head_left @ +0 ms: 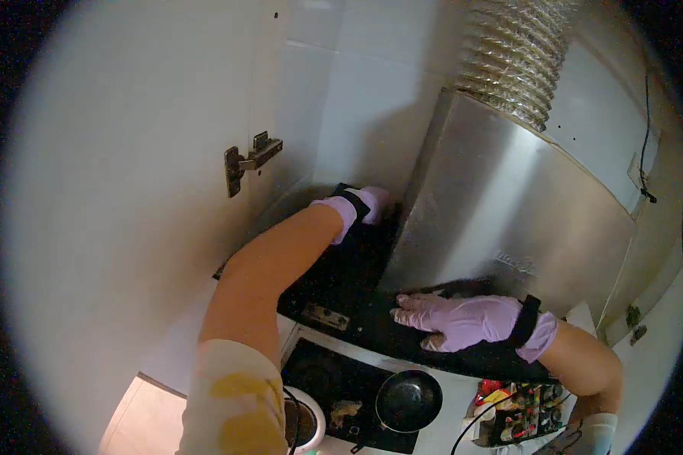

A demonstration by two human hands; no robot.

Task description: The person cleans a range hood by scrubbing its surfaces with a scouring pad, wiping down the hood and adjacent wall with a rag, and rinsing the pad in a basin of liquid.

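Observation:
My left hand [376,205], in a pink glove with a black strap at the wrist, reaches into the corner beside the steel chimney cover [508,205] of a range hood. Its fingers are mostly hidden in the dark at the cover's side. Flat on the black top of the hood [349,284] rests my right hand [467,320], also gloved and strapped, just in front of the cover. Its fingers point left and are stretched out, with the thumb apart. A dark patch borders that hand's far edge; I cannot make out whether it is shadow or cloth.
A ribbed foil duct [516,61] rises from the cover. On the left stands a cabinet door [144,152] with a metal hinge [250,161]. Below are a stove [315,371], a frying pan [408,400], a pot [303,421] and a rack of packets [520,413].

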